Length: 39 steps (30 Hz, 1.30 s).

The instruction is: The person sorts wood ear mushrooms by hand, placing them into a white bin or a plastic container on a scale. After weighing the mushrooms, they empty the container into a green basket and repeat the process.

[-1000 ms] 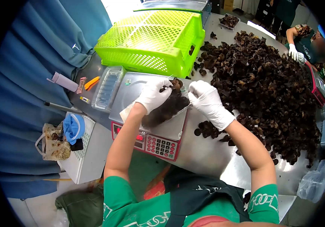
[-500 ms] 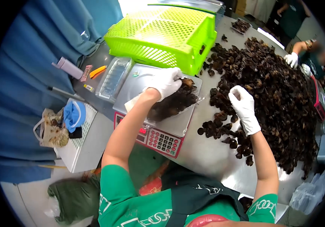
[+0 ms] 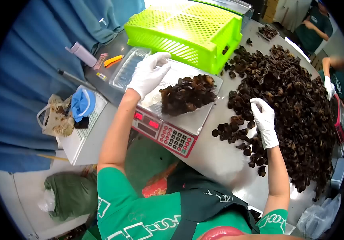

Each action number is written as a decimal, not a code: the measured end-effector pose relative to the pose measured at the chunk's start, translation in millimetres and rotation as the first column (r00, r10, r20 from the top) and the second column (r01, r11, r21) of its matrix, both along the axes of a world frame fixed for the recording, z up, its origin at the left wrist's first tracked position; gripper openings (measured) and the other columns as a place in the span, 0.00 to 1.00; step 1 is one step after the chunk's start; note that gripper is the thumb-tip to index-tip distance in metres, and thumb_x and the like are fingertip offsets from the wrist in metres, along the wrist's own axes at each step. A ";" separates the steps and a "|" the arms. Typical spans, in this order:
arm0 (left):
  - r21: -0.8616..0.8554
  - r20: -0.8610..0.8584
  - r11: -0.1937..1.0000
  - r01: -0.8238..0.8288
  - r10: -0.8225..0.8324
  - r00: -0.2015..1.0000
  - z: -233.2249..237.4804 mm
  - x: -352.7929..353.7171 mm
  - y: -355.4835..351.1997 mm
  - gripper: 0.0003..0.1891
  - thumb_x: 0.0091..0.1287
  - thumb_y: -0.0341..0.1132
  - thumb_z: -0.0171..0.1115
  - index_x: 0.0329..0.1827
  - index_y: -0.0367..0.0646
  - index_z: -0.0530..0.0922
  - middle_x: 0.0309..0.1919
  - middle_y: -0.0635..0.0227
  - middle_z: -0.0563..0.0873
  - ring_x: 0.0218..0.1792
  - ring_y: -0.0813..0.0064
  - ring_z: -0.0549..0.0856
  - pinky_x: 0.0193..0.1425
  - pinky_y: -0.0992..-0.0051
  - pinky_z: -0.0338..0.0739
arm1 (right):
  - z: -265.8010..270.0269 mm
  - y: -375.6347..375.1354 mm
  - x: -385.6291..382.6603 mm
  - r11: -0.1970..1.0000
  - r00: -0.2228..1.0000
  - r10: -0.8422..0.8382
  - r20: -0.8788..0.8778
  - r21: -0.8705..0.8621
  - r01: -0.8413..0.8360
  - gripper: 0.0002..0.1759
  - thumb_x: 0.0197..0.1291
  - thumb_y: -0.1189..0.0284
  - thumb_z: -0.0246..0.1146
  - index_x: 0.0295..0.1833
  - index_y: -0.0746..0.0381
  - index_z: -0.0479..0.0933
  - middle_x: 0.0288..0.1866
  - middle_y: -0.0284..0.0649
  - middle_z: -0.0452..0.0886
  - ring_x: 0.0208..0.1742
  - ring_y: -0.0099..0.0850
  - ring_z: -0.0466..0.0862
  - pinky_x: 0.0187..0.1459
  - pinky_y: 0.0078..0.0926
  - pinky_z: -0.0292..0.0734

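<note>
My left hand (image 3: 150, 74), in a white glove, hovers over the left side of the digital scale (image 3: 176, 140). Its thumb and fingers are apart and hold nothing. Beside it on the weighing plate lies a portion of dark wood ear mushrooms (image 3: 188, 96), with clear plastic around its edges. Red digits glow on the scale's displays. My right hand (image 3: 265, 122), also gloved, is at the near left edge of a large heap of wood ear mushrooms (image 3: 296, 112). Its fingers are loosely curved with a gap from the thumb, and nothing shows between them.
A lime-green crate (image 3: 192, 50) stands upside down behind the scale. To the left are a clear tray (image 3: 129, 70), an orange utility knife (image 3: 113, 61) and a lilac bottle (image 3: 83, 55). Across the heap, a co-worker's gloved hand (image 3: 329, 88) is near another red scale (image 3: 340, 124).
My left hand has moved off the mushroom portion, left and up, and its fingers have opened. More of the portion is uncovered. My right hand has shifted slightly. The view has turned a little.
</note>
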<state>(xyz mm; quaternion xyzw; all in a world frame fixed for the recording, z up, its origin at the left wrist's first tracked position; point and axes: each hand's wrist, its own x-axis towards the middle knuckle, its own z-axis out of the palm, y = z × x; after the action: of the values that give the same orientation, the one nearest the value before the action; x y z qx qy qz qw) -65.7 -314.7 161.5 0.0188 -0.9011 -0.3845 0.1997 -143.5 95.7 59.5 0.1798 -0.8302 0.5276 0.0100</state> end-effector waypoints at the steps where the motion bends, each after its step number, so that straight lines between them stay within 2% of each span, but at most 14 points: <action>1: 0.037 0.058 0.999 -0.038 0.036 0.998 -0.1 9.5 -13.4 0.17 0.72 0.33 0.67 0.62 0.39 0.83 0.49 0.59 0.91 0.49 0.71 0.90 0.58 0.73 0.83 | -3.4 1.6 -3.1 0.996 0.997 -0.012 -0.072 0.091 0.018 0.09 0.71 0.74 0.67 0.53 0.63 0.85 0.38 0.28 0.85 0.36 0.16 0.78 0.41 0.18 0.76; 5: 0.117 0.069 0.979 -0.168 0.161 0.985 6.9 52.1 -21.4 0.16 0.75 0.32 0.66 0.63 0.39 0.83 0.54 0.68 0.89 0.56 0.78 0.86 0.64 0.75 0.80 | -7.0 4.4 5.9 0.999 0.991 -0.047 0.124 0.008 0.046 0.10 0.71 0.73 0.68 0.54 0.63 0.86 0.38 0.28 0.86 0.38 0.16 0.80 0.43 0.18 0.77; 7: 0.118 0.066 0.966 -0.231 0.224 0.972 -6.3 76.1 -43.0 0.16 0.76 0.35 0.66 0.62 0.39 0.84 0.53 0.69 0.90 0.56 0.79 0.86 0.64 0.75 0.79 | -19.1 9.8 5.8 0.999 0.998 0.003 -0.069 0.047 0.001 0.10 0.72 0.73 0.67 0.55 0.63 0.86 0.41 0.31 0.88 0.40 0.18 0.82 0.46 0.20 0.79; 12: 0.173 0.049 0.913 -0.368 0.365 0.930 -29.2 120.4 -52.1 0.14 0.73 0.33 0.67 0.58 0.38 0.85 0.45 0.66 0.92 0.47 0.79 0.88 0.57 0.74 0.82 | -37.6 14.6 14.3 0.999 0.997 0.045 0.058 -0.013 -0.044 0.10 0.71 0.74 0.67 0.55 0.63 0.86 0.49 0.31 0.89 0.45 0.19 0.83 0.50 0.20 0.79; 17: 0.196 0.042 0.919 -0.343 0.342 0.939 -47.3 147.1 -53.5 0.14 0.76 0.33 0.66 0.60 0.38 0.84 0.45 0.69 0.90 0.45 0.81 0.86 0.54 0.77 0.82 | -19.5 5.7 35.3 1.000 0.979 0.023 0.201 -0.019 -0.019 0.10 0.71 0.74 0.67 0.55 0.63 0.86 0.46 0.31 0.89 0.43 0.19 0.83 0.50 0.20 0.79; 19: 0.189 0.029 0.918 -0.350 0.351 0.936 -58.2 148.8 -47.4 0.14 0.76 0.32 0.66 0.60 0.37 0.84 0.47 0.67 0.90 0.46 0.80 0.87 0.56 0.75 0.82 | -15.6 4.2 39.6 0.997 0.996 0.034 0.086 0.068 -0.040 0.11 0.71 0.73 0.68 0.55 0.64 0.86 0.46 0.33 0.89 0.44 0.20 0.84 0.51 0.21 0.80; 21: 0.207 0.159 0.895 -0.396 0.368 0.916 -59.3 149.4 -36.7 0.15 0.75 0.32 0.66 0.61 0.37 0.84 0.48 0.65 0.91 0.48 0.78 0.88 0.57 0.75 0.82 | -2.0 -2.0 47.2 0.999 0.981 0.023 0.191 0.031 -0.029 0.11 0.71 0.73 0.68 0.55 0.64 0.86 0.47 0.35 0.90 0.46 0.22 0.86 0.53 0.22 0.81; 23: 0.113 0.100 0.927 -0.359 0.349 0.932 -62.9 148.8 -29.7 0.15 0.73 0.31 0.67 0.61 0.37 0.84 0.48 0.64 0.91 0.48 0.77 0.88 0.58 0.74 0.82 | -9.9 -5.2 42.8 0.996 0.997 0.062 0.056 0.060 -0.065 0.11 0.71 0.73 0.67 0.55 0.64 0.86 0.47 0.35 0.90 0.47 0.21 0.86 0.54 0.22 0.81; 27: 0.150 0.012 0.942 -0.300 0.301 0.953 -69.0 138.2 -16.1 0.16 0.71 0.30 0.68 0.61 0.41 0.84 0.43 0.62 0.90 0.46 0.73 0.89 0.56 0.72 0.83 | 0.1 -17.4 47.6 0.995 0.989 0.097 0.115 -0.022 -0.095 0.10 0.72 0.73 0.67 0.55 0.63 0.86 0.47 0.33 0.89 0.43 0.19 0.83 0.49 0.20 0.80; 29: -0.011 0.098 0.957 -0.291 0.291 0.952 -56.8 141.1 -8.3 0.18 0.74 0.31 0.68 0.66 0.41 0.82 0.44 0.70 0.89 0.41 0.81 0.86 0.50 0.76 0.83 | -1.0 -22.5 39.2 0.992 0.993 0.108 0.052 0.058 -0.111 0.10 0.72 0.73 0.67 0.55 0.63 0.86 0.48 0.32 0.89 0.42 0.18 0.82 0.48 0.19 0.79; 30: 0.090 0.160 0.931 -0.354 0.337 0.928 -57.1 140.9 -2.0 0.20 0.73 0.32 0.68 0.67 0.44 0.80 0.40 0.71 0.88 0.34 0.82 0.85 0.44 0.75 0.83 | -7.3 -25.7 34.8 0.993 0.993 0.115 0.036 -0.006 -0.115 0.11 0.72 0.73 0.67 0.55 0.63 0.86 0.50 0.33 0.88 0.44 0.19 0.83 0.50 0.20 0.80; 33: -0.022 0.153 0.911 -0.411 0.409 0.899 -71.6 143.2 17.5 0.24 0.74 0.35 0.68 0.71 0.42 0.73 0.33 0.71 0.86 0.29 0.83 0.82 0.33 0.79 0.78 | -4.3 -50.2 23.2 0.996 0.994 0.084 -0.067 -0.016 -0.085 0.14 0.72 0.70 0.67 0.59 0.62 0.85 0.52 0.36 0.88 0.48 0.24 0.87 0.55 0.23 0.82; 35: 0.325 0.374 0.848 -0.418 0.291 0.881 -72.1 140.9 39.7 0.23 0.76 0.34 0.66 0.70 0.38 0.70 0.30 0.69 0.83 0.23 0.82 0.79 0.27 0.79 0.74 | 7.1 -72.4 12.6 0.988 1.000 0.021 -0.008 0.151 -0.019 0.21 0.71 0.62 0.68 0.62 0.62 0.83 0.51 0.42 0.89 0.47 0.27 0.87 0.53 0.25 0.82; 39: 0.621 0.353 0.662 -0.420 0.242 0.904 -75.5 133.1 55.4 0.20 0.74 0.27 0.63 0.66 0.37 0.70 0.29 0.68 0.83 0.23 0.80 0.81 0.25 0.77 0.75 | -2.5 -109.7 -8.4 0.995 0.969 0.096 0.228 0.019 -0.103 0.18 0.69 0.62 0.68 0.56 0.63 0.85 0.43 0.42 0.89 0.42 0.30 0.86 0.49 0.28 0.81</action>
<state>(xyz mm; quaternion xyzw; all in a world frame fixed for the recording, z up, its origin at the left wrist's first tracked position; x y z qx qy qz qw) 67.4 -259.3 86.0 0.3021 -0.6931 -0.6404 0.1352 -152.0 -14.0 57.0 0.1598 -0.8240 0.5316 -0.1141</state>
